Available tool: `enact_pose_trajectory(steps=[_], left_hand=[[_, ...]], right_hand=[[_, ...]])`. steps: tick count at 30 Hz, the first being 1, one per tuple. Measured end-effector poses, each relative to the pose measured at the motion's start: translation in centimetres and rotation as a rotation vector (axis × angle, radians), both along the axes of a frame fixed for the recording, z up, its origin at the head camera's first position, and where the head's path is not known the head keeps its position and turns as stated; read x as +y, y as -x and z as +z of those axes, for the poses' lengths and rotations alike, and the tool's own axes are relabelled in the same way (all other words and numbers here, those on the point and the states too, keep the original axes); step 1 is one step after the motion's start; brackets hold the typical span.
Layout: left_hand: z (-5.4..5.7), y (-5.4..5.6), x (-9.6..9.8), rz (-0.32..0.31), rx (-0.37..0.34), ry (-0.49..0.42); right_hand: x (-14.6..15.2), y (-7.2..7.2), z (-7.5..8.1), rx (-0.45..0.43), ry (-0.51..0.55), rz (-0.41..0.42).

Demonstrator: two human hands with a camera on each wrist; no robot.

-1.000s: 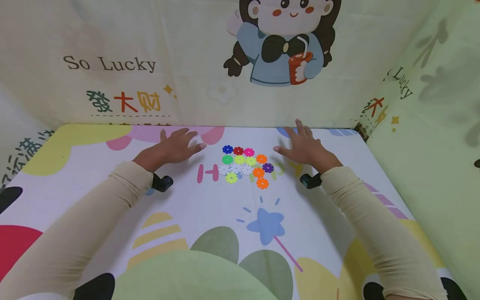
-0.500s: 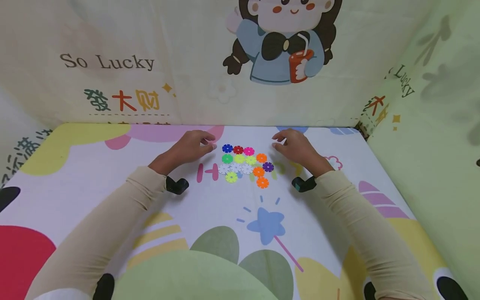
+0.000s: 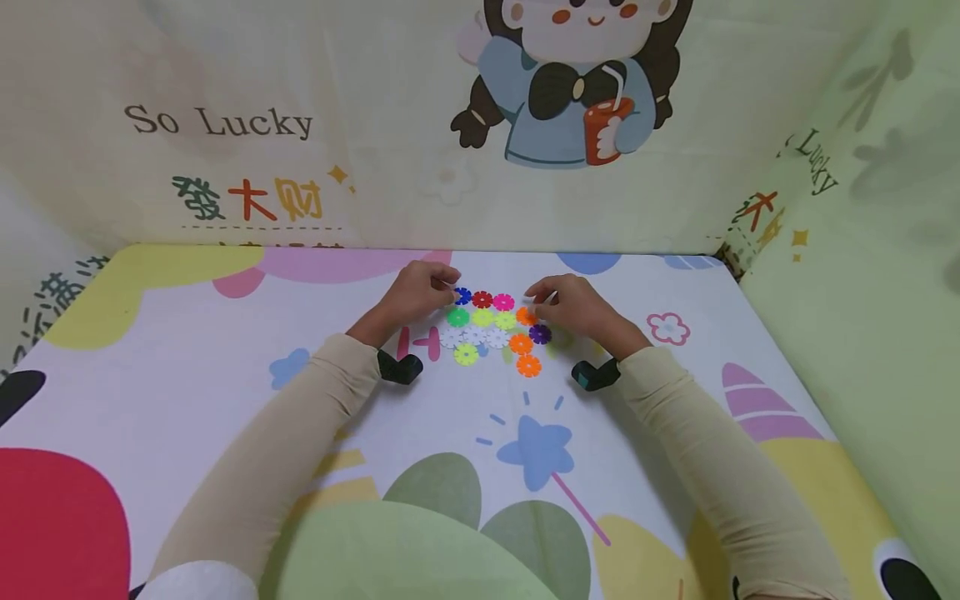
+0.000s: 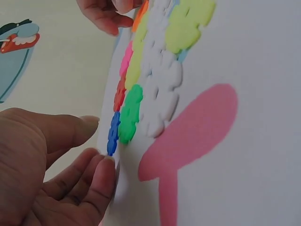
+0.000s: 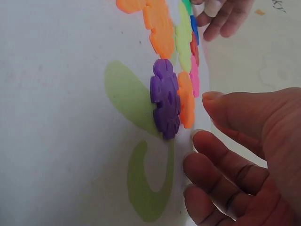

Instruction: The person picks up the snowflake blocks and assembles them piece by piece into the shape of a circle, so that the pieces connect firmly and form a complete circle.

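Flower-shaped plastic discs lie flat in a joined-looking cluster. At its far left is a blue disc (image 4: 113, 133), beside a green disc (image 4: 130, 114) and a red disc (image 4: 120, 93). My left hand (image 3: 415, 293) is at the blue disc, thumb and fingertips parted around its edge. On the other side, my right hand (image 3: 576, 305) hovers by an orange disc (image 5: 186, 100), fingers bent loosely and thumb apart from them. A purple disc (image 5: 165, 99) lies nearer the viewer. White discs (image 3: 472, 336) fill the cluster's middle left.
The discs lie on a printed tablecloth (image 3: 450, 417) with a blue star and green shapes. A cartoon-printed backdrop (image 3: 390, 108) rises behind the table's far edge, and another curtain (image 3: 862, 333) stands at the right.
Both hands have come inward towards the cluster from either side, the left one moving right up to the blue disc. Their spread fingers have bent. The discs keep their arrangement.
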State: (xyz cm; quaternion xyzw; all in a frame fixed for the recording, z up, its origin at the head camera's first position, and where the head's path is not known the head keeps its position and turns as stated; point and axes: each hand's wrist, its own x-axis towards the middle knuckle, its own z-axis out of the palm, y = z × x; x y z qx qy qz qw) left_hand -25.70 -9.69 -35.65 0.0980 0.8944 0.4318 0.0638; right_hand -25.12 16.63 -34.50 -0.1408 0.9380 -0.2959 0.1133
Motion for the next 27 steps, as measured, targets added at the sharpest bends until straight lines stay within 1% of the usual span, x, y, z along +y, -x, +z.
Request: enact_pose_trajectory(steps=[5,10,13,18,22,27], left_hand=[[-0.4,0.2,0.3,0.019,0.011,0.010],[-0.5,0.2,0.5,0.008,0.007,0.002],[-0.6,0.4,0.7,-0.006,0.008,0.003],[-1.0,0.4,0.9,0.002,0.015,0.022],[-1.1,0.3,1.3,-0.006,0.004,0.071],[-0.6,0.2,1.7,-0.024,-0.030,0.151]], right_hand=[[0.0,-0.1,-0.2,-0.004,0.021,0.004],[0.1,0.0,-0.4,-0.009,0.047,0.054],[0.1,0.2,-0.4,-0.015,0.029,0.075],[-0.2,0.4,-0.3,-0.063,-0.013,0.087],[-0.5,0.4,-0.1,-0.084,-0.022,0.091],[-0.7,0.4,-0.1,-0.097,-0.013,0.060]])
